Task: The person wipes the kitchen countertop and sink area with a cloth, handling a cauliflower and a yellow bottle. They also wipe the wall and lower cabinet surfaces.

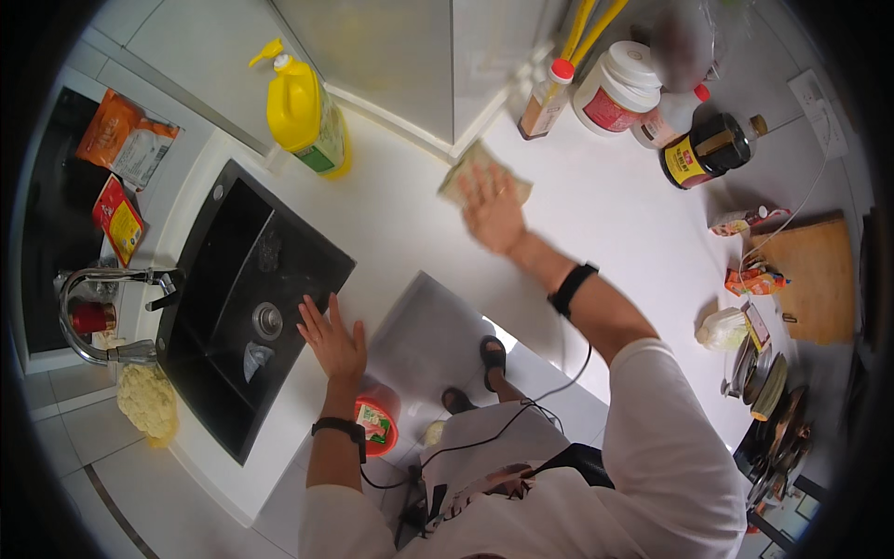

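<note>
My right hand (494, 209) lies flat on a beige cloth (517, 189), pressing it against the white countertop (398, 216) by the wall corner. Its fingers are spread over the cloth rather than closed around it. My left hand (336, 342) rests with fingers apart at the near rim of the black sink (234, 391), holding nothing. Inside the basin are a metal drain strainer (267, 321) and a crumpled scrap of clear plastic (257, 359). A yellow pump jug (305, 112) stands between the sink and the cloth, against the wall.
A chrome faucet (84, 279) arches over the sink; a cauliflower (147, 402) sits beside it. Right of the cloth stand a red-capped bottle (545, 101), a white tub (614, 91) and a dark sauce bottle (705, 154). Farther right are a wooden cutting board (810, 279) and a cabbage (721, 328).
</note>
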The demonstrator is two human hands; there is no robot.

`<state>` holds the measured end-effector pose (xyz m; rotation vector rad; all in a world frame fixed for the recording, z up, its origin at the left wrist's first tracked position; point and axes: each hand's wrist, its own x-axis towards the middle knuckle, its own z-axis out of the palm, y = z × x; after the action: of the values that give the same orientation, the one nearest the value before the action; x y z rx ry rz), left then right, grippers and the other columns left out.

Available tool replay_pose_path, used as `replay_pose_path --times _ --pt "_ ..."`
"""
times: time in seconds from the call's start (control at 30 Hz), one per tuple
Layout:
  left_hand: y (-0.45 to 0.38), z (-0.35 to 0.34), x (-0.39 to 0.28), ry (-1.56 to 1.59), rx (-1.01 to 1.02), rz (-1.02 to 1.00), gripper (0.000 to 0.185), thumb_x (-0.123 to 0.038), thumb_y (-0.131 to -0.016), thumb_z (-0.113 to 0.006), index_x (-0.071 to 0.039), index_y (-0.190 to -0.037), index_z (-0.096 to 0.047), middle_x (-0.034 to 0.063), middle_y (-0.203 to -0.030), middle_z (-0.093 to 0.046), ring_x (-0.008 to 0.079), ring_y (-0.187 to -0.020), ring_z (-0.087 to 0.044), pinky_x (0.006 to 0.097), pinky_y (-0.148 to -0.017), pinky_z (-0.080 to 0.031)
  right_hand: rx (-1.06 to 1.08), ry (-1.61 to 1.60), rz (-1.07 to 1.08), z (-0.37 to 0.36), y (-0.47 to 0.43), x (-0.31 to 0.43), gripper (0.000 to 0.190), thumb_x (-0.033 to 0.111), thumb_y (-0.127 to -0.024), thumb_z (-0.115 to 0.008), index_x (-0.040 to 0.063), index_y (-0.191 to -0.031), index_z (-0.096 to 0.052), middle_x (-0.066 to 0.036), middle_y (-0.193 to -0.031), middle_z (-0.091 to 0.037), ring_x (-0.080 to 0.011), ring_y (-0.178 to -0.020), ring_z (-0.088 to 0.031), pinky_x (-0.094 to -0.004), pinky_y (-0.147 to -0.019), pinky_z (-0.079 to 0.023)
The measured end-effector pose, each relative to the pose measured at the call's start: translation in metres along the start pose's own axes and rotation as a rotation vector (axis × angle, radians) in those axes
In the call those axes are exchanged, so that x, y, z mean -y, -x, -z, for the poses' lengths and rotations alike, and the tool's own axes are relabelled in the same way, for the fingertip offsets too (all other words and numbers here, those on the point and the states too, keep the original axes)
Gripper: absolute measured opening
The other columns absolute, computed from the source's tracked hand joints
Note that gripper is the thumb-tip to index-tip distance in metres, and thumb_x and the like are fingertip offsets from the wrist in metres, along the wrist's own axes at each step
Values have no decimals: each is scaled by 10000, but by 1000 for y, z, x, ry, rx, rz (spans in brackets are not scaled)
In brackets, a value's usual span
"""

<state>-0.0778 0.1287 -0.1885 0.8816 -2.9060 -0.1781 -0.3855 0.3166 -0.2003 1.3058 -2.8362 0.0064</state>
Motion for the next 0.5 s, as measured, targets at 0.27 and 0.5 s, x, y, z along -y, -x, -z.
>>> replay_pose_path --times 0.27,0.5 --pt "1 0 2 25 -8 -3 630 -368 -898 -496 -100 -1448 -346 252 -1540 -120 423 -1429 -90 618 -1107 -96 26 -248 269 19 26 66 561 341 -964 -414 80 -1454 -334 -173 -1537 -219 -417 -1418 -135 -533 -1135 -130" --pt "-1 0 7 63 68 14 614 -408 -917 -455 -101 -1440 -356 254 -1538 -117 414 -1433 -78 606 -1115 -96 231 -105 126 18 -129 95 592 375 -1000 -264 74 -1504 -187 -172 -1564 -138 -411 -1434 -85 -495 -1159 -87"
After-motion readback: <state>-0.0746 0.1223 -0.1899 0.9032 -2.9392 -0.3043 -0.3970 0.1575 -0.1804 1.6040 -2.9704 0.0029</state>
